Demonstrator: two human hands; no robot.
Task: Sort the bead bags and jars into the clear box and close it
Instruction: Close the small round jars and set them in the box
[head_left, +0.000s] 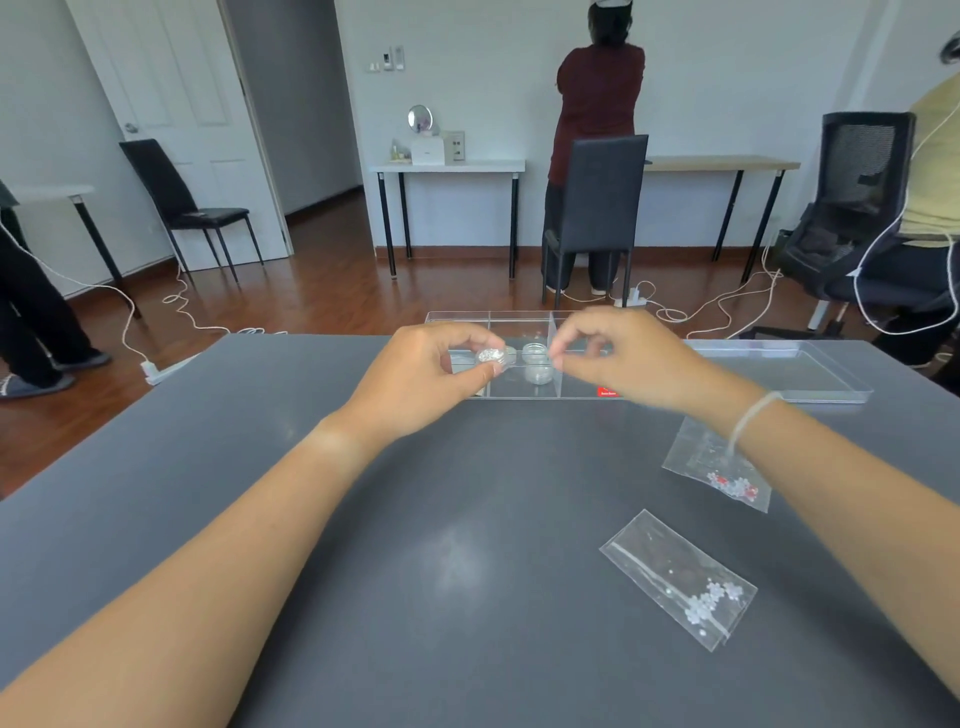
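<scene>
A clear divided box (519, 317) stands at the far edge of the grey table, with two small clear jars (537, 364) in its middle compartments. My left hand (421, 379) pinches a small jar of silvery beads (491, 356) over the box's left side. My right hand (618, 358) hovers over the box's right side, fingers pinched; I cannot tell if anything is between them. Two bead bags lie on the table at the right: one with red and white beads (719, 467) under my right wrist, one with pale flower beads (680, 577) nearer me.
The box's clear lid (779, 371) lies flat to the right of the box. Beyond the table are chairs, side tables, white cables on the wood floor and people standing at the back, left and right.
</scene>
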